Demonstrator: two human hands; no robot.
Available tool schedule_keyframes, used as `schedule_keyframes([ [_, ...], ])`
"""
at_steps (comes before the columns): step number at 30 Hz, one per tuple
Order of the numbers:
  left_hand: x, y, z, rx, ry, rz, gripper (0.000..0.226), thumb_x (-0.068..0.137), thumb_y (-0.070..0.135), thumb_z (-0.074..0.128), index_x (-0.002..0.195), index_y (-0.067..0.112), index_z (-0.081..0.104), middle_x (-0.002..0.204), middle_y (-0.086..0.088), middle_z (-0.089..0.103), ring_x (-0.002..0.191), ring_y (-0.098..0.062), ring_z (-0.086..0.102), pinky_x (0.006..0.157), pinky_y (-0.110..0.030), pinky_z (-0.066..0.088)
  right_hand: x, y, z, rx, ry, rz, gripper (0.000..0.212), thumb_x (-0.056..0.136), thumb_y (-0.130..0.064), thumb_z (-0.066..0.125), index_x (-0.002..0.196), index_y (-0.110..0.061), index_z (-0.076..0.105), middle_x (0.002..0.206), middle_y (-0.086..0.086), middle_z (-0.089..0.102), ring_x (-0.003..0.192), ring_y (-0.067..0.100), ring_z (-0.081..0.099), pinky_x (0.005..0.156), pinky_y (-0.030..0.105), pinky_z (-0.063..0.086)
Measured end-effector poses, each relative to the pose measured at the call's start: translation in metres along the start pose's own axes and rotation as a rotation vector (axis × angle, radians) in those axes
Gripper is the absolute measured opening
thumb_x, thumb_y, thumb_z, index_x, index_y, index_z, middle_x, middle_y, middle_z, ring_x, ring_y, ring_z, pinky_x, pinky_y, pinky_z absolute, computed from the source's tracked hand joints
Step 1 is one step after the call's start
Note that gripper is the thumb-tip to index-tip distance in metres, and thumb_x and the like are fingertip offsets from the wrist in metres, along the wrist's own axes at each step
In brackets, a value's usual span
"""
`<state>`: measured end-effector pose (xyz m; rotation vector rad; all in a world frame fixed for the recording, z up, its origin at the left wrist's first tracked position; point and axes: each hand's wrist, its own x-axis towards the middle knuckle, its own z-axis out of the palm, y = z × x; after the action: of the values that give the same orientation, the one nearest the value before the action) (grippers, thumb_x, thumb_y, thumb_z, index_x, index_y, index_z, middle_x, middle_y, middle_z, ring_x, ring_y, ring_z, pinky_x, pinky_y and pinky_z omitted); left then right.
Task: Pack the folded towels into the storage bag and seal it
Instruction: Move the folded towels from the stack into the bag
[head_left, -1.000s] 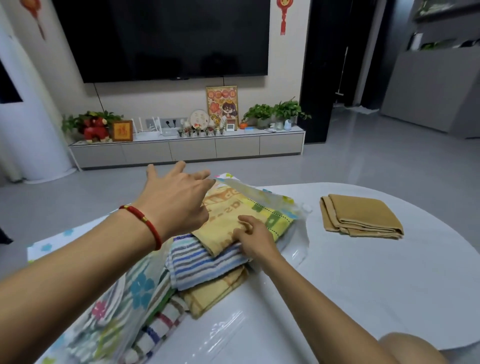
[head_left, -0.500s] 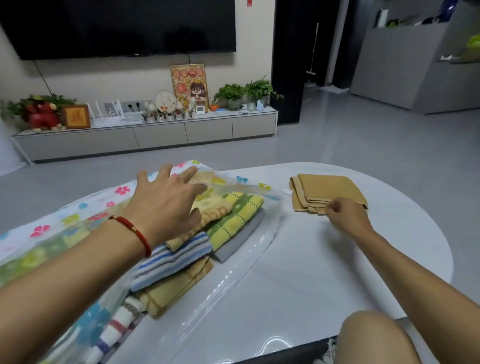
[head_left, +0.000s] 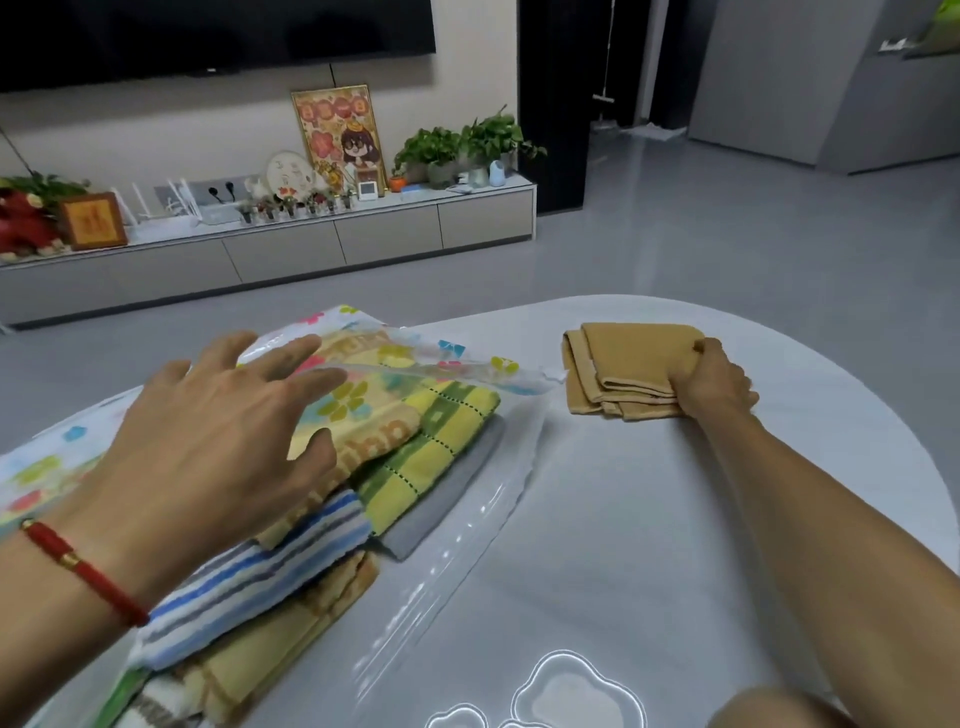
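Head view: one tan towel left to pack, bag unsealed

Head camera looks down on a white table (head_left: 623, 545). Nearest, at about seven o'clock, the stack of folded towels (head_left: 322, 525) lies inside the storage bag (head_left: 467, 519), a clear plastic bag printed with coloured flowers. Striped blue, yellow-green check, grey and orange towels show between its layers, and several of their edges jut toward the bag's open mouth, which faces the person's right.

At nine o'clock the left hand (head_left: 218, 441), with a red cord bracelet on its wrist, is spread wide with fingers straight over the bag's upper sheet. It seems to hold that sheet raised or flat, but whether it presses or just hovers I cannot tell; it grips nothing.

Further off, at about one o'clock, the right hand (head_left: 711, 384) has its fingers curled round the near right edge of the tan towel (head_left: 623, 364), which lies folded on the table, just beside the bag's far corner and outside it.

By my reading most of the packing is done. What is left: bring the tan towel into the bag, tuck the stack fully in, then close the mouth along its whole length.

Beyond the table, at twelve o'clock, stands a low TV cabinet (head_left: 280, 249).
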<state>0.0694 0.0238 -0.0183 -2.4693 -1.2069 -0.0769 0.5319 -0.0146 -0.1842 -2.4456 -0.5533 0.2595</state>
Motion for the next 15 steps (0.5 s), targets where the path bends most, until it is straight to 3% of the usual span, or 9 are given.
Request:
schedule_keyframes([
  [4,-0.004,0.003,-0.003,-0.009,-0.01,-0.007,0.059,0.084,0.06,0.042,0.14,0.044,0.047,0.154,0.01,0.041,0.137,-0.034,0.039,0.097,-0.056,0.046,-0.012,-0.001,-0.018,0.012,-0.127,-0.05,0.06,0.088,-0.019,0.071,0.142,-0.027,0.045,0.137,0.015,0.056,0.122,0.039,0.055,0.093,0.04,0.046],
  [7,-0.015,0.003,-0.007,-0.031,-0.029,-0.02,0.058,0.085,0.057,0.045,0.142,0.045,0.043,0.157,0.009,0.036,0.14,-0.034,0.035,0.101,-0.057,0.043,-0.037,0.012,-0.036,0.141,-0.251,-0.077,0.069,0.082,-0.01,0.081,0.141,-0.024,0.049,0.142,0.01,0.052,0.121,0.032,0.056,0.093,0.036,0.049],
  [8,-0.02,0.001,-0.009,-0.034,-0.041,-0.026,0.059,0.085,0.057,0.045,0.143,0.045,0.041,0.158,0.009,0.034,0.141,-0.034,0.033,0.102,-0.057,0.043,-0.049,0.017,-0.042,0.207,-0.28,-0.078,0.072,0.08,-0.008,0.083,0.141,-0.024,0.049,0.139,0.008,0.053,0.115,0.028,0.059,0.089,0.032,0.052],
  [10,-0.031,-0.004,-0.011,-0.041,-0.05,-0.037,0.059,0.086,0.055,0.046,0.144,0.044,0.04,0.159,0.008,0.033,0.141,-0.035,0.032,0.102,-0.058,0.042,-0.074,0.028,-0.056,0.335,-0.34,-0.049,0.071,0.08,-0.006,0.083,0.139,-0.028,0.051,0.123,0.005,0.057,0.093,0.019,0.062,0.065,0.021,0.054],
  [12,-0.045,-0.011,-0.015,-0.055,-0.053,-0.052,0.057,0.086,0.053,0.047,0.142,0.044,0.044,0.159,0.008,0.033,0.139,-0.036,0.034,0.1,-0.057,0.043,-0.097,0.036,-0.071,0.563,-0.49,0.05,0.061,0.084,-0.003,0.079,0.133,-0.032,0.057,0.115,0.008,0.06,0.079,0.02,0.064,0.051,0.022,0.053],
  [15,-0.066,-0.023,-0.018,-0.062,-0.08,-0.084,0.054,0.086,0.056,0.046,0.14,0.047,0.044,0.16,0.007,0.032,0.14,-0.036,0.032,0.101,-0.06,0.042,-0.128,0.048,-0.088,0.849,-0.761,0.161,0.049,0.091,-0.001,0.066,0.132,-0.029,0.065,0.11,0.014,0.06,0.068,0.024,0.063,0.051,0.031,0.056],
])
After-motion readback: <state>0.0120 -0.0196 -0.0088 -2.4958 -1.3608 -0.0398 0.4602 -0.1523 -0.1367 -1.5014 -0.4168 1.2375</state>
